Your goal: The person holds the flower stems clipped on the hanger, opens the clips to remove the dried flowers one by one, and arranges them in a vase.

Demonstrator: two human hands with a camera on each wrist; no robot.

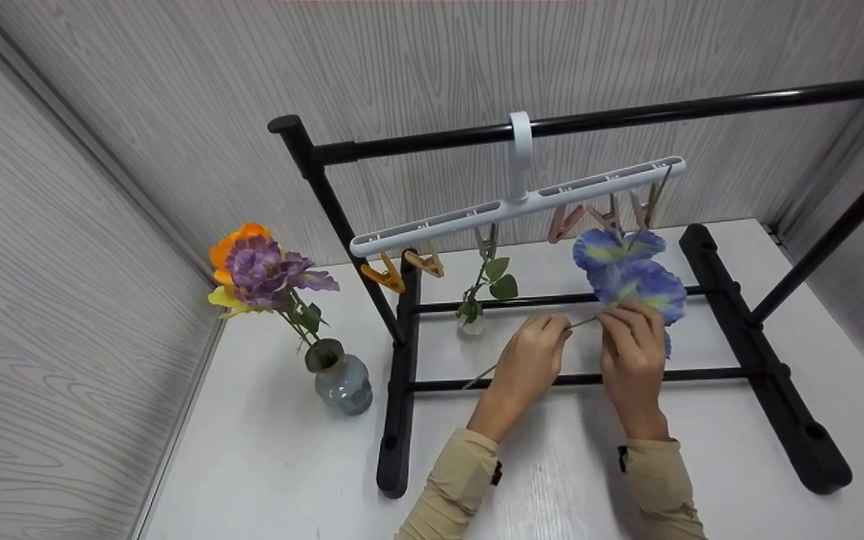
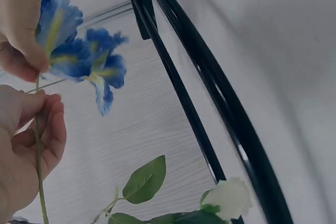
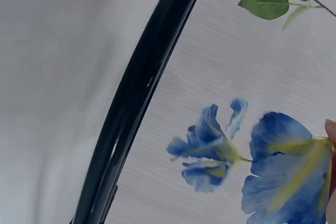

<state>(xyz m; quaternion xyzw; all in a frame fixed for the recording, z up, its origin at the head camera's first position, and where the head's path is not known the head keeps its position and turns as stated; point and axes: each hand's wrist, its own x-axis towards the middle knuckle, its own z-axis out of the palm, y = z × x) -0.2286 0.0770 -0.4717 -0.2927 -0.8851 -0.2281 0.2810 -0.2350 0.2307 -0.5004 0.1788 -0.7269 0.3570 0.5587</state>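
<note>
My left hand (image 1: 528,356) grips the thin green stem (image 2: 40,171) of a blue artificial iris, with the stem's tail sticking out toward the lower left. Close under the bloom, my right hand (image 1: 634,356) pinches the same stem. The held blue flower (image 1: 649,285) has a yellow streak on its petals and points right. Just behind it a second blue flower (image 3: 207,150) hangs down, its head partly covered in the head view. Above both hands is a white clip hanger (image 1: 447,223). A white rose (image 1: 471,322) with green leaves hangs from its grey clothespin (image 1: 487,244).
The hanger hooks over the top bar (image 1: 432,140) of a black rack, whose lower rails (image 1: 709,373) run by the hands. Orange (image 1: 384,276) and pink (image 1: 565,223) clothespins hang from it. On the left, a glass vase (image 1: 346,386) holds orange, yellow and purple flowers (image 1: 259,270).
</note>
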